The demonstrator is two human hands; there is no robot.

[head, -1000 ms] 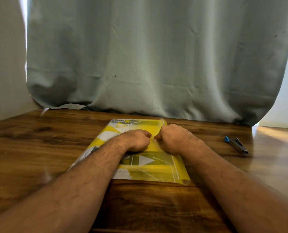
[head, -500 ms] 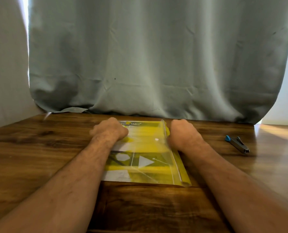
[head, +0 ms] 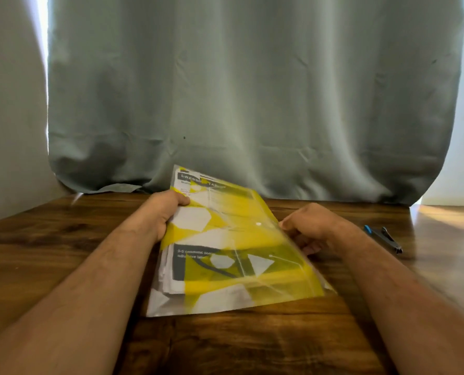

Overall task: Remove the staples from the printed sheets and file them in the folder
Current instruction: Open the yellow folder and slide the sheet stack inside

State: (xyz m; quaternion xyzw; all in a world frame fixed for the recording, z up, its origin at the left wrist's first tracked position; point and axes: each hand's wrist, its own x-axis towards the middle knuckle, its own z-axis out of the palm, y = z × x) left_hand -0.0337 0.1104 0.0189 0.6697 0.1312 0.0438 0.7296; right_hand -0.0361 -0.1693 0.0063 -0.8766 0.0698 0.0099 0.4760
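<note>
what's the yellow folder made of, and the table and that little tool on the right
Folder: looks like thin, glossy, see-through plastic; the printed sheets show through it and it flexes as both hands lift it.
Table: wood or a wood-look laminate, with brown grain and a polished sheen that reflects window light.
Tool: seemingly dark metal with a blue, probably plastic, tip; too small to be sure.

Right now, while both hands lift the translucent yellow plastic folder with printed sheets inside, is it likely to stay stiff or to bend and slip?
The translucent yellow plastic folder probably bends: it is thin, and its near edge seems to rest on the wooden table. Its glossy surface may be slippery, so the left hand and right hand holding opposite edges seem wise.
</note>
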